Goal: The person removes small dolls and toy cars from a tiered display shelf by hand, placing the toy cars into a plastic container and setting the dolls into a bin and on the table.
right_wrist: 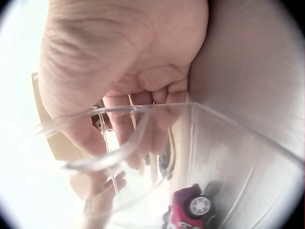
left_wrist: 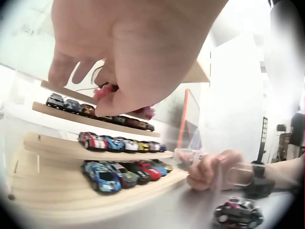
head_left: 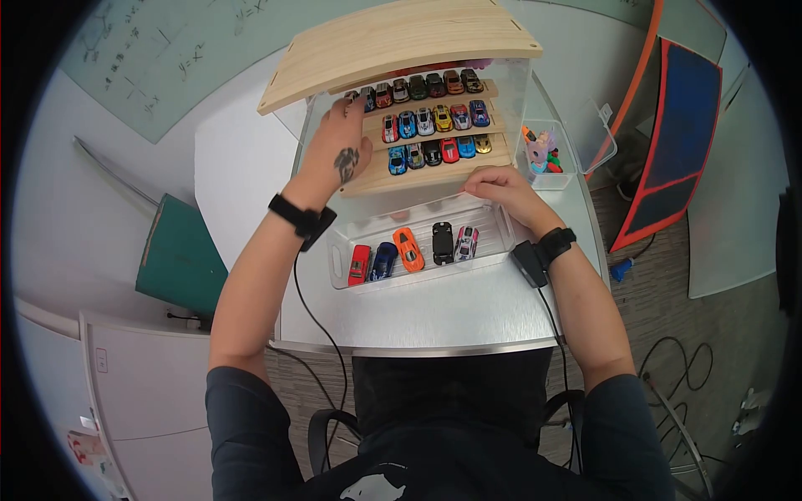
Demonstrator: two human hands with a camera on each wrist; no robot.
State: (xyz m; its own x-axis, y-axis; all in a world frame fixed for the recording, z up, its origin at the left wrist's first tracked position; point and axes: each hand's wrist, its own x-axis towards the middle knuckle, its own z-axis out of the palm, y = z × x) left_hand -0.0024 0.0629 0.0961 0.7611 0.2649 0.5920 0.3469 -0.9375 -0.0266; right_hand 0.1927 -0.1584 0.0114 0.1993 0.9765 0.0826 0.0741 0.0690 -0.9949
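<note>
My left hand (head_left: 338,146) reaches over the left end of a wooden display shelf (head_left: 426,171). Its fingers stretch to the top row of toy cars (head_left: 418,88), with the thumb apart from them; nothing shows between them. In the left wrist view, the hand covers part of that row. My right hand (head_left: 501,185) rests at the back right corner of a clear plastic bin (head_left: 334,267), its fingers loosely bent beside the rim. Inside the bin lie a red car (head_left: 359,265), a dark blue car (head_left: 383,261), an orange car (head_left: 408,249), a black car (head_left: 443,243) and a pink-and-white car (head_left: 467,243).
Lower tiers of the shelf carry a middle row of cars (head_left: 424,122) and a bottom row (head_left: 432,152). A clear box (head_left: 547,180) with small toys stands to the right, its lid raised. Cables (head_left: 317,313) run from the wrist cameras past the table's front edge (head_left: 418,351).
</note>
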